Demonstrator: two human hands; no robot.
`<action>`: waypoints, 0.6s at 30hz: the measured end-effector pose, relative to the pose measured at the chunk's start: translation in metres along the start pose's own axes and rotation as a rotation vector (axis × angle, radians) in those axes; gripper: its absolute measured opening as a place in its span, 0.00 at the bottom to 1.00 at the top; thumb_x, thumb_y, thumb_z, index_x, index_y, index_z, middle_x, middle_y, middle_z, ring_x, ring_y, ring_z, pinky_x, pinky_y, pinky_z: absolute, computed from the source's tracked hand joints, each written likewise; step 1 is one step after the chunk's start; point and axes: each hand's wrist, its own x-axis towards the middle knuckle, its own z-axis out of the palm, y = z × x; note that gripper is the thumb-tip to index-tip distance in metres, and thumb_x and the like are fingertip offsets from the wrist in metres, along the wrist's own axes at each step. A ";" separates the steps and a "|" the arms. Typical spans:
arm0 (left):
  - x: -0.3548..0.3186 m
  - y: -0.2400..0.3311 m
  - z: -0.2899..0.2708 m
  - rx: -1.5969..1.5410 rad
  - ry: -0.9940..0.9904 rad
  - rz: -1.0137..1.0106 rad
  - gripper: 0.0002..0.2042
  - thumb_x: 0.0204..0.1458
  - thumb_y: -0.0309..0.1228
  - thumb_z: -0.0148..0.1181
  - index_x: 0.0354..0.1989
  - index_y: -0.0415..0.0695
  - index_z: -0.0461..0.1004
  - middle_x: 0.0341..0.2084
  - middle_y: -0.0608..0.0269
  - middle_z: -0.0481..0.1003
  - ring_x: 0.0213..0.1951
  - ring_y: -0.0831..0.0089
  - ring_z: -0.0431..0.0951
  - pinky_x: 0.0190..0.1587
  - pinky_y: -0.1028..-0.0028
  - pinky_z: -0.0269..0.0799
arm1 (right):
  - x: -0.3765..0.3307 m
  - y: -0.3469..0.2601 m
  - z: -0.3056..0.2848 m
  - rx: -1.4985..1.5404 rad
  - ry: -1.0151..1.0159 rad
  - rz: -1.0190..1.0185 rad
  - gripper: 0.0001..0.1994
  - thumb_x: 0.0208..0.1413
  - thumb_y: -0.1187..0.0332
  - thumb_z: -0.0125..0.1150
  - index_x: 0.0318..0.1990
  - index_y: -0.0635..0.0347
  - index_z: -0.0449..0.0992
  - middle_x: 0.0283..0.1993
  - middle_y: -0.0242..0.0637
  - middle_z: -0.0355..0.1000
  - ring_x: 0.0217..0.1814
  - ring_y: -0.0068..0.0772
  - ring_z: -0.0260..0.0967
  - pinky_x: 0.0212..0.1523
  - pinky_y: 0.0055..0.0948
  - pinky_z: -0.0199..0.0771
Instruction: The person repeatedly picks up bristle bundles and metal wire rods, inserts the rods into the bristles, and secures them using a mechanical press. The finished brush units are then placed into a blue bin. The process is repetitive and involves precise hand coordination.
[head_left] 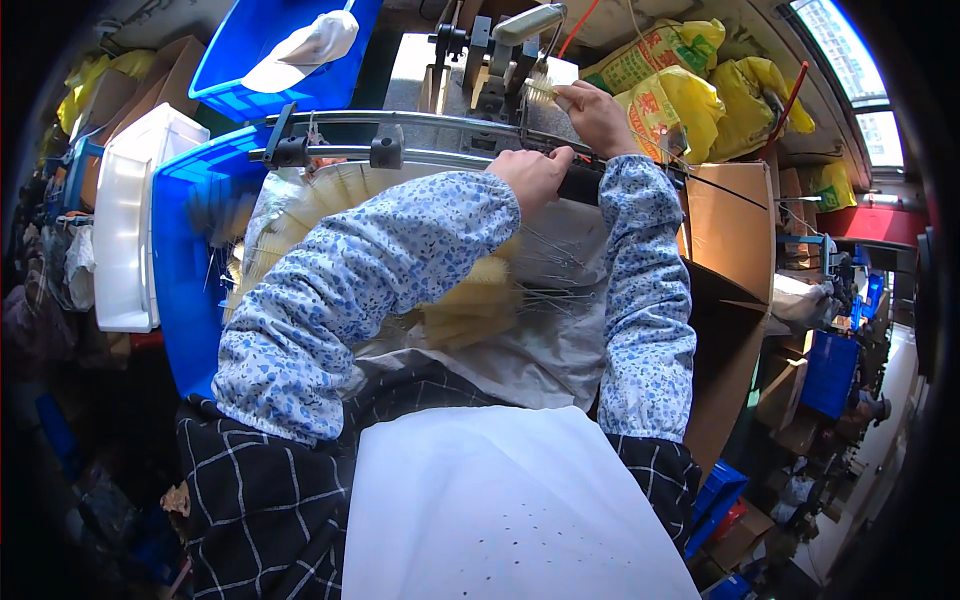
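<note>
Left hand (535,176) grip closed around black cylindrical handle (582,184) on curved metal rail (420,120). Right hand (597,115) pinches small white bristle brush (537,92) at the grey machine (490,70) beyond the rail.

Blue crate (185,260), white tub (125,230) left; yellow sacks (690,95), cardboard box (730,230) right.

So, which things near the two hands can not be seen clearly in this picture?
- Head view: what the left hand grips is hidden by its own closed fingers.
- Head view: the fingertips of the right hand are hidden behind the hand, at the small brush.
- Head view: the pale bristles in the blue bin are partly covered by the left sleeve.
</note>
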 end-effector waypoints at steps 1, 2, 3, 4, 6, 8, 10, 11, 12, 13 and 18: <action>0.001 0.001 0.000 0.000 -0.004 0.024 0.17 0.48 0.34 0.56 0.40 0.40 0.56 0.24 0.47 0.74 0.31 0.50 0.75 0.32 0.59 0.71 | 0.004 0.014 0.003 0.083 -0.067 0.063 0.12 0.49 0.67 0.50 0.40 0.51 0.77 0.37 0.37 0.73 0.39 0.37 0.70 0.41 0.33 0.69; 0.001 -0.002 0.001 0.009 -0.005 0.035 0.17 0.48 0.34 0.56 0.40 0.40 0.56 0.24 0.47 0.74 0.31 0.50 0.75 0.32 0.59 0.71 | 0.007 0.012 0.004 0.176 -0.131 0.113 0.12 0.49 0.67 0.50 0.41 0.52 0.77 0.37 0.39 0.73 0.38 0.37 0.70 0.41 0.32 0.69; 0.000 -0.004 0.002 0.013 -0.002 0.037 0.17 0.48 0.34 0.56 0.40 0.41 0.57 0.24 0.47 0.74 0.32 0.51 0.75 0.32 0.59 0.70 | 0.011 0.010 0.000 0.301 -0.235 0.177 0.14 0.49 0.65 0.52 0.43 0.57 0.75 0.39 0.45 0.73 0.40 0.36 0.71 0.43 0.30 0.69; -0.001 -0.004 0.004 0.009 -0.010 0.030 0.16 0.48 0.34 0.56 0.41 0.41 0.57 0.24 0.47 0.74 0.32 0.51 0.75 0.32 0.59 0.70 | 0.011 0.010 0.002 0.365 -0.300 0.246 0.14 0.49 0.65 0.52 0.43 0.58 0.75 0.39 0.45 0.73 0.40 0.35 0.71 0.43 0.30 0.68; -0.004 -0.002 0.006 -0.003 -0.020 0.025 0.16 0.49 0.33 0.55 0.41 0.42 0.58 0.25 0.48 0.74 0.32 0.51 0.76 0.32 0.59 0.70 | 0.013 0.011 0.000 0.482 -0.425 0.386 0.15 0.49 0.64 0.53 0.43 0.60 0.74 0.40 0.45 0.73 0.41 0.35 0.71 0.43 0.29 0.68; -0.004 0.000 0.007 0.014 -0.017 0.024 0.16 0.49 0.33 0.55 0.42 0.43 0.58 0.25 0.48 0.74 0.32 0.51 0.76 0.32 0.59 0.70 | 0.011 0.013 0.002 0.570 -0.420 0.366 0.15 0.50 0.65 0.55 0.43 0.63 0.74 0.36 0.39 0.74 0.37 0.26 0.68 0.39 0.24 0.66; -0.003 0.001 0.007 0.023 -0.017 0.025 0.16 0.49 0.33 0.55 0.42 0.43 0.58 0.25 0.48 0.74 0.32 0.51 0.76 0.32 0.59 0.70 | 0.009 0.018 0.009 0.502 -0.329 0.276 0.14 0.50 0.65 0.55 0.42 0.61 0.74 0.35 0.37 0.74 0.36 0.28 0.68 0.39 0.24 0.66; -0.002 0.000 0.006 0.026 -0.019 0.024 0.16 0.49 0.33 0.55 0.42 0.43 0.58 0.25 0.48 0.74 0.32 0.51 0.76 0.32 0.59 0.70 | 0.008 0.015 0.013 0.392 -0.241 0.195 0.13 0.50 0.64 0.54 0.41 0.57 0.76 0.36 0.38 0.74 0.36 0.35 0.69 0.40 0.27 0.67; -0.002 0.000 0.005 0.029 -0.020 0.024 0.16 0.49 0.33 0.54 0.42 0.44 0.58 0.25 0.48 0.74 0.32 0.52 0.76 0.32 0.59 0.70 | 0.009 0.014 0.015 0.281 -0.152 0.114 0.12 0.49 0.64 0.53 0.40 0.53 0.77 0.36 0.38 0.74 0.37 0.43 0.70 0.41 0.30 0.68; -0.002 -0.001 0.004 0.025 -0.021 0.021 0.16 0.49 0.34 0.54 0.42 0.44 0.58 0.25 0.48 0.74 0.32 0.52 0.76 0.32 0.59 0.70 | 0.006 0.014 0.014 0.003 -0.020 -0.064 0.11 0.48 0.65 0.54 0.40 0.46 0.77 0.37 0.31 0.74 0.40 0.41 0.68 0.44 0.31 0.66; 0.001 -0.002 0.005 0.005 -0.009 0.036 0.16 0.49 0.35 0.54 0.42 0.44 0.58 0.25 0.48 0.74 0.31 0.52 0.76 0.32 0.59 0.70 | -0.007 -0.001 0.005 -0.353 0.078 -0.129 0.11 0.51 0.67 0.50 0.42 0.47 0.73 0.39 0.29 0.68 0.48 0.33 0.62 0.47 0.35 0.60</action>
